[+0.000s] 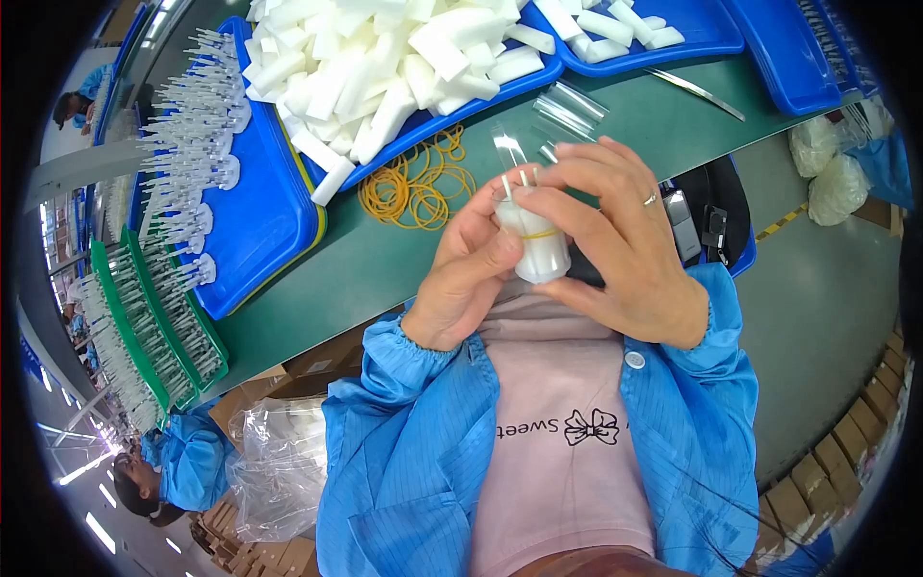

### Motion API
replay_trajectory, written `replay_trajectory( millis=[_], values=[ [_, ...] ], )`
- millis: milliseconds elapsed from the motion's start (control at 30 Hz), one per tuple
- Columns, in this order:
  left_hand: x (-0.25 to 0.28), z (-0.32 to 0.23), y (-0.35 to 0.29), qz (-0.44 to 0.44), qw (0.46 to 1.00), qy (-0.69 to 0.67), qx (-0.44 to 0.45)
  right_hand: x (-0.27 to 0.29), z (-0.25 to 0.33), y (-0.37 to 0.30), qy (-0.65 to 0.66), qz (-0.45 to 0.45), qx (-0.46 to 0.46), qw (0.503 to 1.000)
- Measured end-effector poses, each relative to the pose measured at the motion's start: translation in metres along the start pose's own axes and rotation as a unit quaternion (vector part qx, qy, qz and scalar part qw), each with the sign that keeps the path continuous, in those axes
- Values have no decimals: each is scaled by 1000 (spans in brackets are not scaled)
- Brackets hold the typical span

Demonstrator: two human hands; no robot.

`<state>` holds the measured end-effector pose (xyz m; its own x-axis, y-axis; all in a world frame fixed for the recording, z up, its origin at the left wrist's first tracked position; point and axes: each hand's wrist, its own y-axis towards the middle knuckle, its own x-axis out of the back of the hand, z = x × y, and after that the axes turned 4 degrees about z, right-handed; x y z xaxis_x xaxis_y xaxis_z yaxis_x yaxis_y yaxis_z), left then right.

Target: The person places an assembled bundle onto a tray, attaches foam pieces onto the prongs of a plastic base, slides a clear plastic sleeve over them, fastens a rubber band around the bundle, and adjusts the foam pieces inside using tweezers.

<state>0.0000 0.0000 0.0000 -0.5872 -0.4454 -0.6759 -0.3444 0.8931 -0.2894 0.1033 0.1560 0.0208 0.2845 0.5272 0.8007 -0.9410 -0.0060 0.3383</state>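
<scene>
Cylinder, one, smooth and white with two thin stubs, sits mid-frame, ringed by one yellow band. Left hand grips its side; right hand holds its top and base. Matte white blocks, too many to count, heap upper centre.

Two hands were counted: one left hand and one right hand, with one ring. Also present were one white cylindrical assembly, one fitted yellow band, one metal tool, and at least four blue trays. Overlapping white blocks precluded counting.
</scene>
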Motion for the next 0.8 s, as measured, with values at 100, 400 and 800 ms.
replay_trajectory(
  millis=[100, 400, 800],
  values=[
    [4, -1, 0, 41, 995, -83, 30, 11, -7, 3, 144, 26, 8, 989],
    [1, 3, 0, 138, 989, -37, 28, 1, -20, 3, 418, 27, -60, 906],
    [1, 5, -2, 117, 991, -31, 56, 4, -22, 1, 485, 62, -64, 870]
  ],
)
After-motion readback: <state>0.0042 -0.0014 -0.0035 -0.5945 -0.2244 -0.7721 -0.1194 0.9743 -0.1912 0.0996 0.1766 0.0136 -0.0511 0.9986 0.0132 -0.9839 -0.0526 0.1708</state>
